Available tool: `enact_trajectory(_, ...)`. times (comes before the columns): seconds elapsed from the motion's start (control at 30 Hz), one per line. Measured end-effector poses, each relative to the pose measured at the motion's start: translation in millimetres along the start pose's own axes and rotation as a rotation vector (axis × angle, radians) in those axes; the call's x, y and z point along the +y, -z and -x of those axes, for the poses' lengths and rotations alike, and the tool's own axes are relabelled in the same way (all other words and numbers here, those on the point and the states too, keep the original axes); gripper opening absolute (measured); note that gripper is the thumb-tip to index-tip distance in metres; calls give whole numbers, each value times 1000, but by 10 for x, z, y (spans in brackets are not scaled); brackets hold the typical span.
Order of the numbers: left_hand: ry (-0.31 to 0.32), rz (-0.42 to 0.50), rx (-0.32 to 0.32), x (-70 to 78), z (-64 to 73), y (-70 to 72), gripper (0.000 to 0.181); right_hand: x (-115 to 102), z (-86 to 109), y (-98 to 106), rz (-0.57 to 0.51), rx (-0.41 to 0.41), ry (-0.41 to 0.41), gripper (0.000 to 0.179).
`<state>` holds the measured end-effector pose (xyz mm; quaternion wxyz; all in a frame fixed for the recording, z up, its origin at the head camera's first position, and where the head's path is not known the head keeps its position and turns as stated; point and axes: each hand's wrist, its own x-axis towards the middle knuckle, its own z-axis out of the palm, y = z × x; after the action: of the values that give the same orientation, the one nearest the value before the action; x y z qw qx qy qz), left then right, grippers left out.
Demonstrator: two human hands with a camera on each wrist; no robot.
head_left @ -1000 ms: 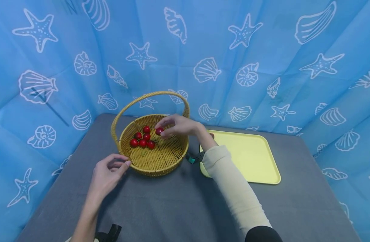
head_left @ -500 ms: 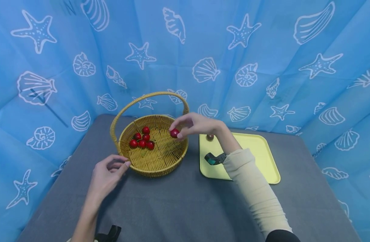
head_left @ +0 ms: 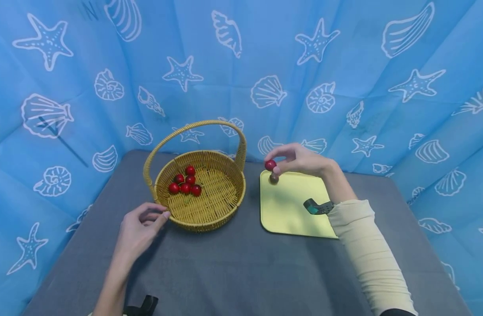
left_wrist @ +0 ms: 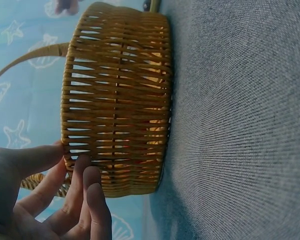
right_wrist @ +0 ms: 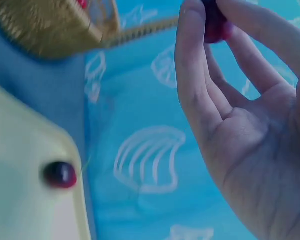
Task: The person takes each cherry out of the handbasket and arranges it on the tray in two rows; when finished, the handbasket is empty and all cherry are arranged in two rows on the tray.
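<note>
My right hand (head_left: pixel 302 160) pinches a red cherry (head_left: pixel 270 165) between thumb and fingers, raised above the back left corner of a yellow tray (head_left: pixel 292 215). A darker cherry (right_wrist: pixel 60 175) lies on that tray near its edge, just under the held one in the head view. To the left stands a round wicker basket (head_left: pixel 217 202) with a tall arched handle; several red cherries (head_left: pixel 185 188) sit together in its left half. With thumb and fingertips, my left hand (head_left: pixel 136 230) holds the basket's front left rim, the fingers lying against the woven wall (left_wrist: pixel 115 110) in the left wrist view.
A grey cloth (head_left: pixel 225 272) covers the table. Behind it and along both sides hangs a blue curtain (head_left: pixel 225 87) printed with white shells and starfish. The basket handle (head_left: pixel 194 125) arches up close to the curtain.
My right hand has carried the cherry from inside the basket, over its right rim, to the tray's back left corner. My left hand has stayed at the basket rim.
</note>
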<state>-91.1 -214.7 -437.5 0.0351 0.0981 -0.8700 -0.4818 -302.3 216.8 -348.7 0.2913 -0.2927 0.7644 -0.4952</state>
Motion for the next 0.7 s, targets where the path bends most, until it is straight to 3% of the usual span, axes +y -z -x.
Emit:
enact_trajectory(0.37,9,-5,1,2,-6,-1,31,470,265,235,177,260,-165,48)
enact_trajectory(0.53,13,6,-5,2,-4,1,34,690,315,231,172,277,-204,53)
enact_trajectory(0.7,17,3,-8,5,-10,-1,34,890,316,189,135,296,-190,48)
